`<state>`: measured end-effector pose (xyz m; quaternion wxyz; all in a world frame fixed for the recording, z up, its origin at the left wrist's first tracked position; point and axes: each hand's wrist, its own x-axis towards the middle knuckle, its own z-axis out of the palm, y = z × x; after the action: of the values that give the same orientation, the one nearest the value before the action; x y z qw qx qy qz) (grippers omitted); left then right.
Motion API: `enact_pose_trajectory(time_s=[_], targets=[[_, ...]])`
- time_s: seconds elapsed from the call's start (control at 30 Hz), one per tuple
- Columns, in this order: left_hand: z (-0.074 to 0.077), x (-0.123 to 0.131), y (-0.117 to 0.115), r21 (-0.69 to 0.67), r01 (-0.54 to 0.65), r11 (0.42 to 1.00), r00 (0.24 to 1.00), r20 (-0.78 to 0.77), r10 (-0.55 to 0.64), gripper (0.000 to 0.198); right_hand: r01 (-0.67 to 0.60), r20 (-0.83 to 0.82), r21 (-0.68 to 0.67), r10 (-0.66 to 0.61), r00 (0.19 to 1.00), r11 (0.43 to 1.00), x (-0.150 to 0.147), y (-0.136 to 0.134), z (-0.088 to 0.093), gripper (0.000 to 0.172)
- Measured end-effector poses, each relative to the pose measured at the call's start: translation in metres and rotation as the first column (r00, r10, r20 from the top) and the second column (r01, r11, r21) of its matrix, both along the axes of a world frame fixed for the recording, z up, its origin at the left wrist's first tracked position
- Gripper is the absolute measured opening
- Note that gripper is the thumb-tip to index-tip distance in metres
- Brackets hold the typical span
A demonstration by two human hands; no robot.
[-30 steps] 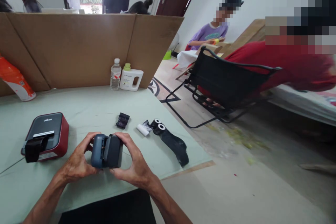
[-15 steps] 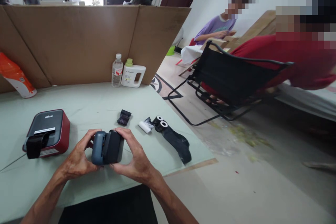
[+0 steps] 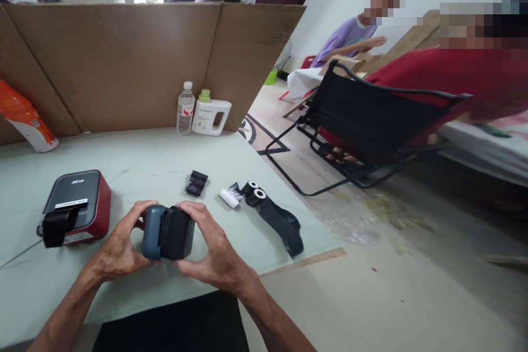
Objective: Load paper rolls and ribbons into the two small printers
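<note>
Between my two hands is a small blue-and-black device that looks like a mini printer, with a slot between its blue and black parts. My left hand grips the blue side, thumb below and fingers above. On the black side, my right hand holds it the same way. A red-and-black label printer stands left of my hands, a black strip hanging from its front. Beyond my right hand lie a dark crumpled strip, a small white roll and black rolls with white cores, a long black strip trailing from them.
A cardboard screen lines the table's back. Before it stand a water bottle, a white jug and an orange-and-white bottle. On the right, a person in red sits in a black folding chair; another wears purple.
Both hands keep hold of the device, which has barely moved. The view has shifted slightly, and the person in purple has raised a hand.
</note>
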<state>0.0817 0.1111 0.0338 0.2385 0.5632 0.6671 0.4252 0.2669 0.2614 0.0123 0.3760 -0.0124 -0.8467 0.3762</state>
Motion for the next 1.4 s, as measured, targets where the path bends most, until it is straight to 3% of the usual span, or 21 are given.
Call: enact_pose_trajectory(time_s=[0.27,0.5,0.73,0.97,1.13,1.4], targets=[[0.006,-0.003,-0.004,0.002,0.006,1.000,0.996,-0.090,-0.006,0.085,-0.044,0.001,-0.020,0.044,0.999,0.999,-0.003,-0.002,0.002,0.087],[0.008,-0.006,-0.009,0.006,0.032,0.999,0.997,-0.072,-0.032,0.084,-0.063,-0.035,-0.030,0.062,0.997,0.998,-0.011,-0.006,-0.006,0.089],[0.032,-0.006,-0.023,0.052,0.087,0.995,0.983,-0.166,-0.077,0.090,-0.101,-0.092,0.034,0.104,0.990,0.994,-0.006,-0.010,0.019,0.084],[0.051,-0.003,-0.032,0.111,0.134,0.985,0.977,-0.178,-0.113,0.083,-0.132,-0.166,0.070,0.142,0.976,0.989,-0.006,-0.019,0.042,0.078],[0.057,-0.004,-0.033,0.108,0.145,0.984,0.980,-0.154,-0.128,0.079,-0.117,-0.189,0.112,0.137,0.972,0.987,-0.009,-0.023,0.044,0.071],[0.054,-0.008,-0.040,0.080,0.094,0.992,0.994,-0.056,-0.090,0.078,-0.074,-0.197,0.099,0.093,0.976,0.992,-0.016,-0.031,0.041,0.067]])
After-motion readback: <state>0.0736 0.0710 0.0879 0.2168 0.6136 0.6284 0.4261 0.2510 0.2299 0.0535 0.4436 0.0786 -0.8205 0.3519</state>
